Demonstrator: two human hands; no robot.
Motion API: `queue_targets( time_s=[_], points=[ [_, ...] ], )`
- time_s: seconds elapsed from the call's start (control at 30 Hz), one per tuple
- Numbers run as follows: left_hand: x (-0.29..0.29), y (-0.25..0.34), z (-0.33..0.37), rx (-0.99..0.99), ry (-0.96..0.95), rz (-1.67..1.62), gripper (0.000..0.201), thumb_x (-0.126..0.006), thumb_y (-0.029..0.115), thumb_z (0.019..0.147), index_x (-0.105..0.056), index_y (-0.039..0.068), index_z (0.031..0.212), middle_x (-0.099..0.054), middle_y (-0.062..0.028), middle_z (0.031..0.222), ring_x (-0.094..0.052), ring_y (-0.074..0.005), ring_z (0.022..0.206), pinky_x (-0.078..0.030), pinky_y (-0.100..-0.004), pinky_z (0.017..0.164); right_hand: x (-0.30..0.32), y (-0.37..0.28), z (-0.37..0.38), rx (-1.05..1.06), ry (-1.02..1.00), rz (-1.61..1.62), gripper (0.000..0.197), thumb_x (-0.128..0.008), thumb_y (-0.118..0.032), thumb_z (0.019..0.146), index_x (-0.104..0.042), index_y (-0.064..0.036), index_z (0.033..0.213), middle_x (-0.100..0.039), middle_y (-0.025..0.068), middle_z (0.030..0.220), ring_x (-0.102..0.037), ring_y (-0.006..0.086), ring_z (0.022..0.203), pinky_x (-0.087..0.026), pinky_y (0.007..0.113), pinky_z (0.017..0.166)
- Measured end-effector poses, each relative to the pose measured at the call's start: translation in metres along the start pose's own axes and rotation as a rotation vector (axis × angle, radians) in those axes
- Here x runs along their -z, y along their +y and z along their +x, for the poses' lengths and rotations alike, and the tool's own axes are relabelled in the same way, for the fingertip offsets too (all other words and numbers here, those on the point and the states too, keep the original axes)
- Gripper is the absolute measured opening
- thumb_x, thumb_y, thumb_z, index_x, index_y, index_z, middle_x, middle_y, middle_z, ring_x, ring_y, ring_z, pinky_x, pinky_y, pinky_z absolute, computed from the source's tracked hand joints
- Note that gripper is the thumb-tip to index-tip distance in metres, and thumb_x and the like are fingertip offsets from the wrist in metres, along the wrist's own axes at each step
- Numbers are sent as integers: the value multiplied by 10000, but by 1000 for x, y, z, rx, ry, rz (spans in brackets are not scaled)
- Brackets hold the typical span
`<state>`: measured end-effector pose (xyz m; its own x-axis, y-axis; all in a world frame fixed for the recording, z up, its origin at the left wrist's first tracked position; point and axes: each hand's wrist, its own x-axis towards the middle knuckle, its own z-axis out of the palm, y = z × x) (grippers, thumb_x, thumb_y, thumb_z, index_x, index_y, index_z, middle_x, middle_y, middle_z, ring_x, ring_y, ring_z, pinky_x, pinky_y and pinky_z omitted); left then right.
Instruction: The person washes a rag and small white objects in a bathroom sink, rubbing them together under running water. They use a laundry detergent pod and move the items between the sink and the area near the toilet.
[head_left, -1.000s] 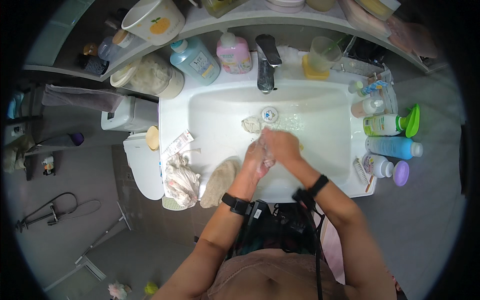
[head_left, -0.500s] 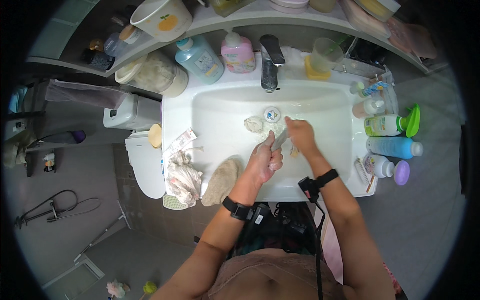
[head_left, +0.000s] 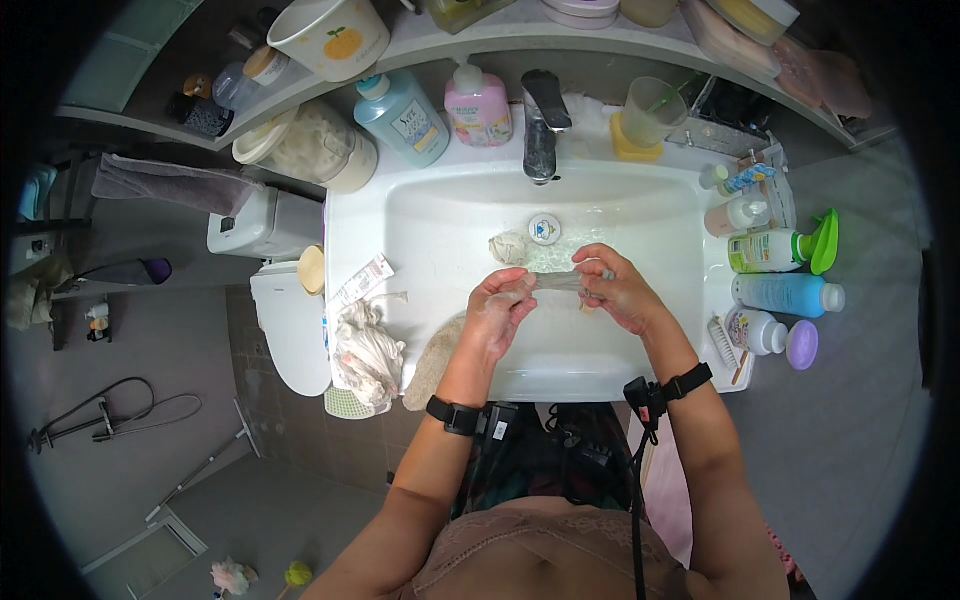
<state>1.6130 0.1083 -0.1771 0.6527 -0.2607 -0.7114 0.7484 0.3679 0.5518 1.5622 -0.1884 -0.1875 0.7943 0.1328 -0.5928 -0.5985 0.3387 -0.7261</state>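
Note:
Over the white sink basin point(head_left: 430, 215), a thin grey, sheer cloth point(head_left: 558, 281) is stretched between my two hands. My left hand point(head_left: 497, 312) pinches one end, and soapy suds show on its skin. At the other end, my right hand point(head_left: 624, 292) grips the cloth between bent fingers. A small wet white cloth ball point(head_left: 508, 247) lies in the basin beside the round drain plug point(head_left: 544, 229). Just below my right fingers, a small tan piece point(head_left: 587, 308) is partly hidden. A fuzzy beige cloth point(head_left: 432, 370) hangs over the front-left rim, partly behind my left forearm.
The dark faucet point(head_left: 543, 125) stands at the back. Pink point(head_left: 478, 108) and blue point(head_left: 405, 120) pump bottles are left of it. A crumpled white cloth point(head_left: 368, 350) lies on the left ledge. Several bottles and a white brush point(head_left: 722, 342) line the right ledge.
My hands have come level and drawn apart, pulling the grey cloth out sideways between them. Before, it hung slanted from my left fist, with my right hand higher up.

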Motion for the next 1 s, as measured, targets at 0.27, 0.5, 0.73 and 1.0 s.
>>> queue_targets(
  time_s=[0.27,0.5,0.73,1.0],
  points=[
    [29,-25,43,140,-213,-587,288,-948,299,1279,-859,51,1394,-787,9,1093,-711,-134,896,-683,-360,791,-86,10,-15,541,133,-520,298,-783,-46,1230,-793,-128,1516,-782,53,1328,-777,210,1142,-651,421,967],
    [18,-78,52,242,-99,-204,396,-740,454,1372,-794,64,1409,-748,-79,1014,-712,-217,804,-612,-387,683,-124,2,11,556,308,-1150,164,-786,-247,1238,-771,-128,1350,-872,252,1055,-893,486,955,-688,626,822],
    [-25,-66,19,156,43,-163,324,-448,155,1386,-726,39,1505,-678,-84,925,-580,-194,615,-411,-354,493,-124,3,4,400,192,-1230,296,-784,-310,1231,-697,-97,1417,-878,270,982,-901,528,933,-703,662,846],
    [-64,-34,-13,155,165,-256,302,-576,302,1409,-737,65,1503,-721,-63,984,-572,-182,626,-421,-355,487,-117,33,6,380,296,-1177,394,-825,-326,1213,-671,-157,1533,-900,250,980,-908,543,926,-693,673,840]
  ],
)
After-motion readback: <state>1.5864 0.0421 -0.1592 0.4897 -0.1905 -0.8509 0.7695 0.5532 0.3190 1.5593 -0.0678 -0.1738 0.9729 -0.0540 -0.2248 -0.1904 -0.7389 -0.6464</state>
